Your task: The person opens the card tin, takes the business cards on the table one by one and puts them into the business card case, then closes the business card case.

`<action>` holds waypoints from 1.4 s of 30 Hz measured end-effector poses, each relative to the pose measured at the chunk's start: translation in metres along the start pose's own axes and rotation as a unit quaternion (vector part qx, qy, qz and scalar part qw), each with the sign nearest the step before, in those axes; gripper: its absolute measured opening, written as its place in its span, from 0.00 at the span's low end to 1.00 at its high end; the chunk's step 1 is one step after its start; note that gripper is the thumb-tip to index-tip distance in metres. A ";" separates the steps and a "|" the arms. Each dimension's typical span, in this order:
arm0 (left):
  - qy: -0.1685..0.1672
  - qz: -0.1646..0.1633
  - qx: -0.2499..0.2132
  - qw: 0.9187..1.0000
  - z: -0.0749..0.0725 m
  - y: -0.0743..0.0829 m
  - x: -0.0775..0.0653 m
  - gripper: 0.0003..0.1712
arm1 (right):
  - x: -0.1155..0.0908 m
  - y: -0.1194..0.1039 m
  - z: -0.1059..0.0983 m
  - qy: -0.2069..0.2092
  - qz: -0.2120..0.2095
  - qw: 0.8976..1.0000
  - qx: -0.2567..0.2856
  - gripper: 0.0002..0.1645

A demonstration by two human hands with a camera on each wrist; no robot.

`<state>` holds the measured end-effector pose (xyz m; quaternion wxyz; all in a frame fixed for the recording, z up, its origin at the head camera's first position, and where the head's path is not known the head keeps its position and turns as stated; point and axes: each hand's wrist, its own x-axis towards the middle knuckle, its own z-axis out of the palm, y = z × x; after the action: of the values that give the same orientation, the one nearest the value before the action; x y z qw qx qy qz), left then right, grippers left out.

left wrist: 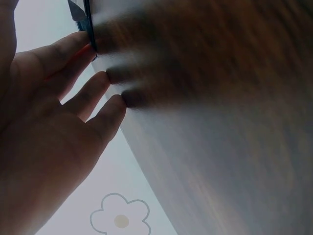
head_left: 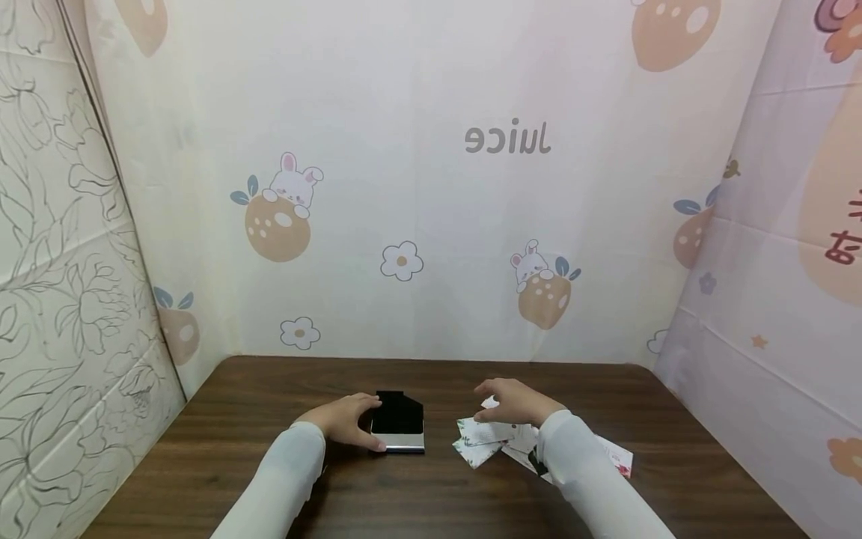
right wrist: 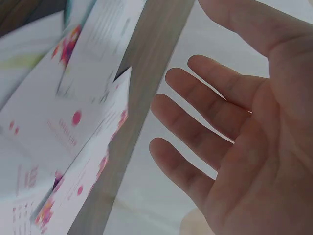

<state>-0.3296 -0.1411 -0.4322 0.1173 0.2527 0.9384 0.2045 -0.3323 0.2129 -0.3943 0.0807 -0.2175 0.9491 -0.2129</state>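
Lower right of centre, loose cards [head_left: 477, 453] overlap on a brown table [head_left: 404, 501]; a careless sweep could scatter them, or thin edges cling so several lift together. They are white, with pink and green prints. Just above, the right hand [head_left: 518, 404] hovers, fingers apart, holding nothing. At lower centre, a flat case [head_left: 399, 415] could slide if steadied too lightly: the left hand [head_left: 343, 421], loosely spread, touches its left side. It is black, silver-banded nearest the viewer. Beyond hangs a pale patterned curtain [head_left: 417, 322].
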 end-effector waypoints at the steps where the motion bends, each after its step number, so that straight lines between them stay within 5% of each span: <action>1: 0.000 -0.001 -0.001 1.000 0.000 0.000 0.000 0.52 | -0.001 0.002 -0.001 0.001 0.004 1.000 -0.004 0.31; 11: -0.001 -0.001 -0.007 1.000 0.000 -0.002 0.000 0.52 | -0.008 0.017 -0.002 0.002 0.031 1.000 -0.002 0.30; 42: -0.004 0.003 -0.009 1.000 0.000 -0.005 0.001 0.51 | -0.002 0.024 0.018 -0.002 0.002 0.999 -0.046 0.27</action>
<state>-0.3327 -0.1445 -0.4340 0.1229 0.2553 0.9353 0.2120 -0.3350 0.2273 -0.4209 0.0727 -0.2190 0.9583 -0.1686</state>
